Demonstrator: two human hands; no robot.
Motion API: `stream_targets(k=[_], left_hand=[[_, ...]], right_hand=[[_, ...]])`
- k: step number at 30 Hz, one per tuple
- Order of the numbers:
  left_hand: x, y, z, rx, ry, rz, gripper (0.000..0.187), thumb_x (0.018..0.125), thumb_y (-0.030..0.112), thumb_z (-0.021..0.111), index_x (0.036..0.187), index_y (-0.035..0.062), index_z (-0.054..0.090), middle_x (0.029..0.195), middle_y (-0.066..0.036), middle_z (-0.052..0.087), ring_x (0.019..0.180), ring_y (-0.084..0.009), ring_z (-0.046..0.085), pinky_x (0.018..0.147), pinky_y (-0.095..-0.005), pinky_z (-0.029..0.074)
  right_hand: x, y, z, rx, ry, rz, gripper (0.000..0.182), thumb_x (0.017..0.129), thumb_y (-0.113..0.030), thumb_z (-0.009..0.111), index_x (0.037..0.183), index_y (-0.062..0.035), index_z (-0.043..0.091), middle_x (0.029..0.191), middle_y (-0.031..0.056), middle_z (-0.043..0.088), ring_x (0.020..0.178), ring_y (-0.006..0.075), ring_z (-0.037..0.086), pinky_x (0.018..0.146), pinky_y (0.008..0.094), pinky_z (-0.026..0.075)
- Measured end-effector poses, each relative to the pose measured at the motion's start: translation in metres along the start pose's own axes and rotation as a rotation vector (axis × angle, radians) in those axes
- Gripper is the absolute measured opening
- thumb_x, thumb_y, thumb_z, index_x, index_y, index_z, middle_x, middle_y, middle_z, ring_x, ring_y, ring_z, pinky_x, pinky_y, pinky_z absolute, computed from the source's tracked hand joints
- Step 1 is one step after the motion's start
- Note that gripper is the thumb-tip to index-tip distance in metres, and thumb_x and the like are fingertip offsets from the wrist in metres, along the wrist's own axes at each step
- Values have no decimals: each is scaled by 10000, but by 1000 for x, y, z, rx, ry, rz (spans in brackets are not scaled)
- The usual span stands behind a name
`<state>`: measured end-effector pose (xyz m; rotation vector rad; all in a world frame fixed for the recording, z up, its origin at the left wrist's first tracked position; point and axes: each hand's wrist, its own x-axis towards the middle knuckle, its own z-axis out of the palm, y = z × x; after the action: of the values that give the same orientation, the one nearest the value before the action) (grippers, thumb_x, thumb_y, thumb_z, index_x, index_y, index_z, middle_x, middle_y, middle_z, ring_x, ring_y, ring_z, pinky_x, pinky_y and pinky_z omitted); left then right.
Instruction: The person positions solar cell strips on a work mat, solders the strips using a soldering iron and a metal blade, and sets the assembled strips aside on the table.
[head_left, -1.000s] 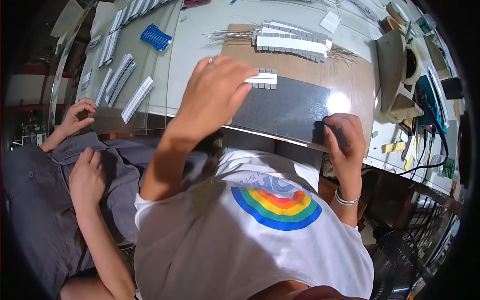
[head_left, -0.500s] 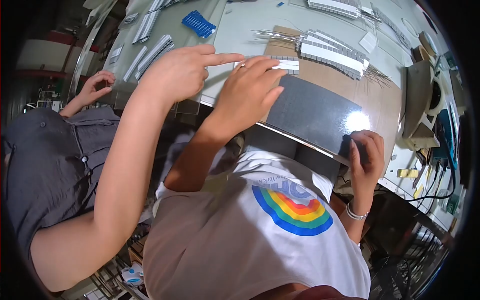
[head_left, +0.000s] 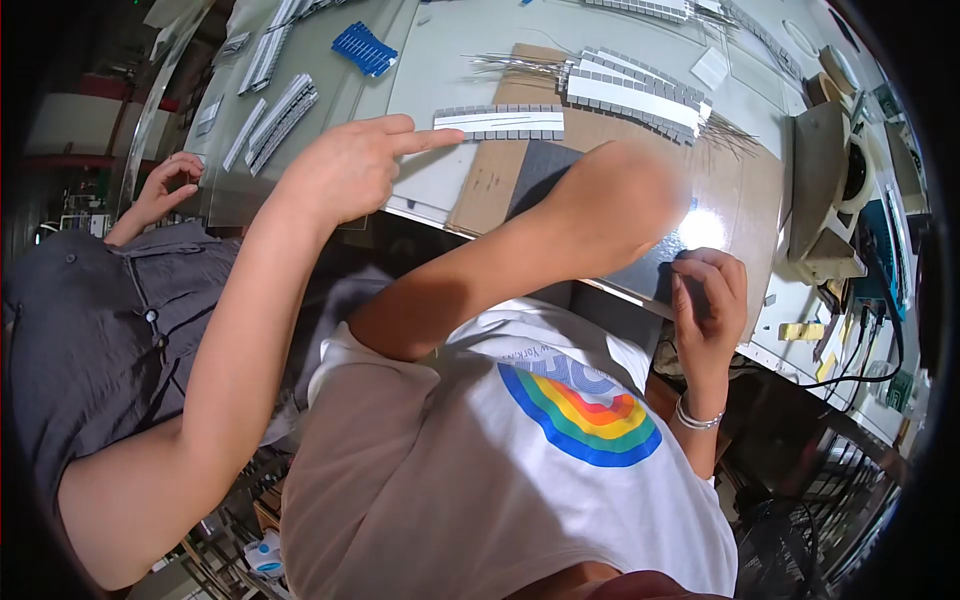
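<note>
My left hand point(head_left: 632, 205), its fingers smeared by motion, is over the dark shiny plate point(head_left: 535, 175) on brown cardboard point(head_left: 485, 185); what it holds, if anything, cannot be made out. At the plate's right edge my right hand point(head_left: 712, 290) rests with loosely bent fingers, thumb apart, nothing visible in it. A white strip with grey segmented edges point(head_left: 500, 123) lies beyond the plate. A co-worker's extended finger point(head_left: 432, 140) points at its left end. Wider stacked strips point(head_left: 635, 95) with thin wires lie further right.
The co-worker's forearm point(head_left: 270, 260) reaches in from the left, and their other hand point(head_left: 168, 190) is at the far left. A blue segmented piece point(head_left: 364, 50) and more strips point(head_left: 282, 122) lie on the bench. Tape rolls point(head_left: 855, 170) and cables stand right.
My left hand has moved right, off the segmented strip and over the dark plate. The strip now shows in full. The view has shifted slightly.
</note>
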<state>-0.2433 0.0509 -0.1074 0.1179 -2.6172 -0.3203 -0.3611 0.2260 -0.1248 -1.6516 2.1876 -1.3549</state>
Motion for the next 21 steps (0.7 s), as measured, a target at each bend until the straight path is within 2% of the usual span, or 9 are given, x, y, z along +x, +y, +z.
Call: stream_targets(k=[11,14,17,21], left_hand=[[4,-21,-5,41,-9,-16,206,792,175,741,988,116,713,1011,-28,681,973,-218,632,849,-374,470],[-16,-23,-22,66,94,-82,170,794,126,736,961,98,717,1001,-46,691,961,-243,648,859,-390,485],[-43,-30,-40,85,121,-284,154,805,68,718,959,66,718,1012,-75,698,952,-272,657,873,-394,493],[-69,-41,-59,180,142,-424,222,819,5,672,1037,25,711,1096,-129,691,1046,-315,637,950,-387,478]], right_hand=[[1,-1,-2,-14,5,-26,191,733,62,711,894,-34,674,946,89,637,906,281,581,801,363,447],[1,0,-1,1,2,-33,197,730,61,711,896,-39,673,946,88,636,900,285,580,795,369,443],[1,0,-2,5,8,-47,208,725,53,713,899,-51,667,951,83,633,899,288,579,797,382,439],[3,3,-3,-53,9,-76,211,716,32,717,887,-70,649,947,69,623,910,293,580,805,404,433]])
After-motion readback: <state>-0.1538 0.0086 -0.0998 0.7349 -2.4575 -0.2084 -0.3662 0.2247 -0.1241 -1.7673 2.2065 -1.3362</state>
